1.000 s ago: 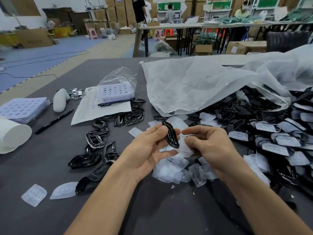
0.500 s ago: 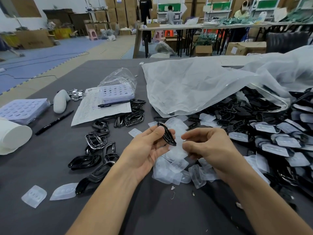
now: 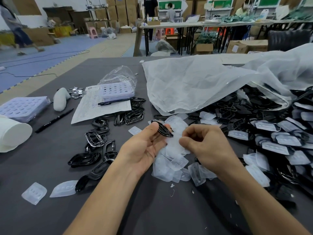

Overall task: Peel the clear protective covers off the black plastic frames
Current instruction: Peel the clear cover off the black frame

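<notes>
My left hand (image 3: 144, 146) pinches a black plastic frame (image 3: 163, 128) between thumb and fingertips, held above the grey table (image 3: 152, 214). My right hand (image 3: 203, 143) has its fingers curled and pinches a clear cover (image 3: 174, 146) that hangs just below the frame, apart from it. Under both hands lies a heap of peeled clear covers (image 3: 177, 168). A pile of covered frames (image 3: 279, 136) fills the right side. Bare black frames (image 3: 96, 143) lie to the left.
A big clear plastic bag (image 3: 211, 82) spreads over the pile at the back right. On the left are a paper sheet with a pen (image 3: 101, 106), purple trays (image 3: 20, 107), a white roll (image 3: 11, 133), a black marker (image 3: 54, 117) and two loose covers (image 3: 49, 190).
The black frame has tilted and risen slightly in my left hand. The clear cover has come away from it and now hangs from my right hand's fingers.
</notes>
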